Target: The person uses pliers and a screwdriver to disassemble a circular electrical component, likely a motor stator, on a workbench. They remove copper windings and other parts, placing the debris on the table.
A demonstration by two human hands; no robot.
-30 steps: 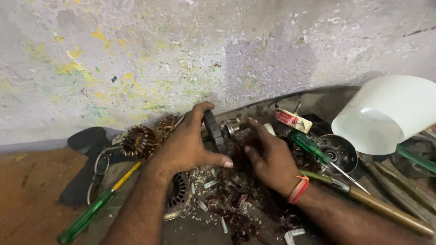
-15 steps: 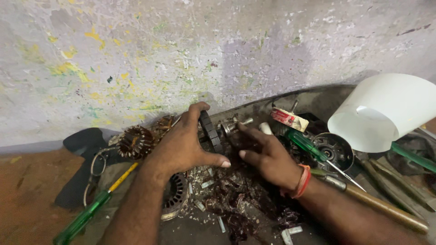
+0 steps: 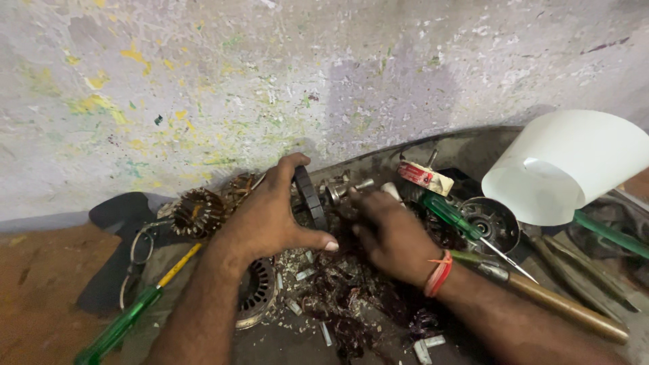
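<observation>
left hand [image 3: 267, 216]: closed on black ring [image 3: 309, 196], upright mid-tray | right hand [image 3: 392, 236]: fingers on motor part [image 3: 341, 190] beside ring, closure unclear | green screwdriver [image 3: 456, 220] just right | copper coil [image 3: 197, 211] left

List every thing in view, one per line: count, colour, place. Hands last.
Dark ring-shaped motor part: one, black, centre, under left fingers.
Copper-wound coil: one, brown, left of centre.
Green-handled screwdriver with yellow shaft: one, lower left.
Green-handled screwdriver with steel shaft: one, right of centre.
White curved plastic shade: one, right.
Round metal housing: one, dark, below shade.
Wooden-handled tool: one, brown, lower right.
Wire scraps: many, dark red, bottom centre.
Left hand: grips ring.
Right hand: red thread band at wrist, rests beside ring.
</observation>
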